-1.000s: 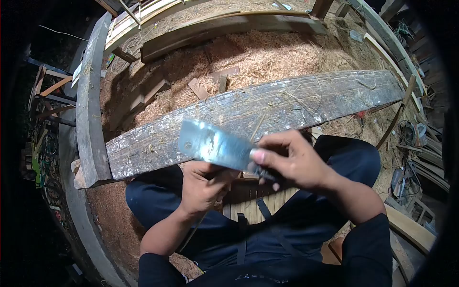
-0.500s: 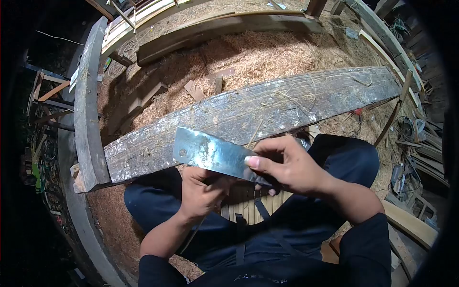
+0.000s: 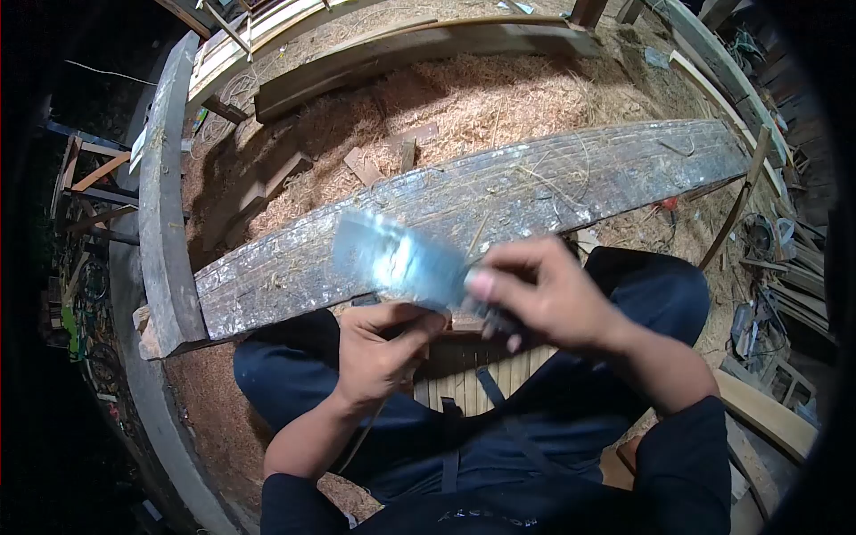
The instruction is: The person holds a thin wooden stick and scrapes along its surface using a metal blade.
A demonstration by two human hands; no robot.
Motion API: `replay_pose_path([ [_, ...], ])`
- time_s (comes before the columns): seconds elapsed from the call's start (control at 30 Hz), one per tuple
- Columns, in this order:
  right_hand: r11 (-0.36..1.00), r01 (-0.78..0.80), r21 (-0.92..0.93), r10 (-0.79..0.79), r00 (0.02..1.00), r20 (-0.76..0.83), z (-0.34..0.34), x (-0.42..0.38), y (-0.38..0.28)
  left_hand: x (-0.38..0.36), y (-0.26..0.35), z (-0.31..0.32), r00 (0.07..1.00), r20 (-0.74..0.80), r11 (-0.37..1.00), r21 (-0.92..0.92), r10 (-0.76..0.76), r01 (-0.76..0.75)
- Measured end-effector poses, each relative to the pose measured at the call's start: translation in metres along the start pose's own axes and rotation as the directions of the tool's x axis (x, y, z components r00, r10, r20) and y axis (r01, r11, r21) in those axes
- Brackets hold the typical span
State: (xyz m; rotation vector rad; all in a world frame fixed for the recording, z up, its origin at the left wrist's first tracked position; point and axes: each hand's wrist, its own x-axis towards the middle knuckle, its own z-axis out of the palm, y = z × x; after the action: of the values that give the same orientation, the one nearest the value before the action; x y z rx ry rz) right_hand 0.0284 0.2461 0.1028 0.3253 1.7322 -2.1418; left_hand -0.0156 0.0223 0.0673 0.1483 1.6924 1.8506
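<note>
Cleaver blade juts left from right hand, above left hand.

Blade motion-blurred, handle hidden

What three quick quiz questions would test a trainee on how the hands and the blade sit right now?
1. True or false: the right hand holds the wide, flat, shiny steel blade at its handle end.
2. Which lies directly behind the blade? A) a blue plastic bucket B) the long, weathered grey wooden plank C) a red brick wall
3. Fill in: the left hand sits ____ the blade, with its thumb up near the blade's lower edge.

Key: 1 true. 2 B. 3 below. The ground around the plank is covered in pale wood shavings.
</note>
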Motion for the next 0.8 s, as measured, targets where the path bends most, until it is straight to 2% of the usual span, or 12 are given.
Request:
replay_pose_path([
  [0.03,0.998,0.052,0.029,-0.05,0.995,-0.082,-0.006,0.003,-0.001,0.0,0.011,0.002,0.998,0.002,0.998,0.029,-0.061,0.061],
  [0.1,0.999,0.031,-0.016,-0.031,0.999,-0.041,-0.004,0.002,0.001,0.0,0.007,0.005,0.999,-0.016,0.999,-0.031,-0.044,0.044],
  [0.13,0.989,0.096,-0.113,-0.096,0.995,0.003,0.001,0.001,0.01,0.0,0.003,0.004,0.999,-0.014,0.999,-0.034,-0.04,0.04],
  [0.2,0.998,-0.06,0.004,0.06,0.997,0.053,0.006,-0.003,0.001,0.0,0.001,0.002,1.0,0.017,0.999,-0.051,0.005,-0.004],
  [0.23,0.999,0.004,0.047,-0.002,1.0,-0.03,0.002,0.001,0.003,0.0,0.009,0.003,0.996,-0.026,0.996,-0.007,-0.09,0.09],
  [0.3,0.999,0.005,0.046,-0.005,1.0,-0.013,-0.004,0.005,0.008,0.001,0.016,0.01,0.991,-0.064,0.991,-0.072,-0.12,0.115],
  [0.37,0.997,-0.054,-0.05,0.057,0.996,0.062,0.009,-0.005,0.002,-0.002,-0.006,-0.003,1.0,-0.017,0.994,-0.113,0.01,-0.012],
  [0.4,0.999,-0.052,-0.015,0.052,0.998,0.045,0.01,-0.005,0.002,-0.003,-0.002,-0.001,1.0,-0.003,0.986,-0.169,-0.001,0.0],
  [0.5,0.999,-0.037,-0.019,0.038,0.998,0.041,0.002,0.002,0.003,0.003,0.003,0.001,0.998,-0.008,0.993,-0.102,-0.056,0.055],
  [0.63,0.999,0.013,0.031,-0.013,1.0,-0.007,0.005,0.0,0.009,0.0,0.006,0.001,0.998,0.018,0.993,-0.106,-0.055,0.057],
  [0.77,0.998,0.016,-0.053,-0.015,0.999,0.031,-0.001,0.003,0.007,0.003,0.007,0.002,0.998,0.023,0.992,-0.112,-0.059,0.061],
  [0.8,1.0,0.017,-0.021,-0.018,0.999,-0.037,-0.002,0.003,0.005,0.003,0.01,0.003,0.996,0.015,0.989,-0.118,-0.087,0.088],
])
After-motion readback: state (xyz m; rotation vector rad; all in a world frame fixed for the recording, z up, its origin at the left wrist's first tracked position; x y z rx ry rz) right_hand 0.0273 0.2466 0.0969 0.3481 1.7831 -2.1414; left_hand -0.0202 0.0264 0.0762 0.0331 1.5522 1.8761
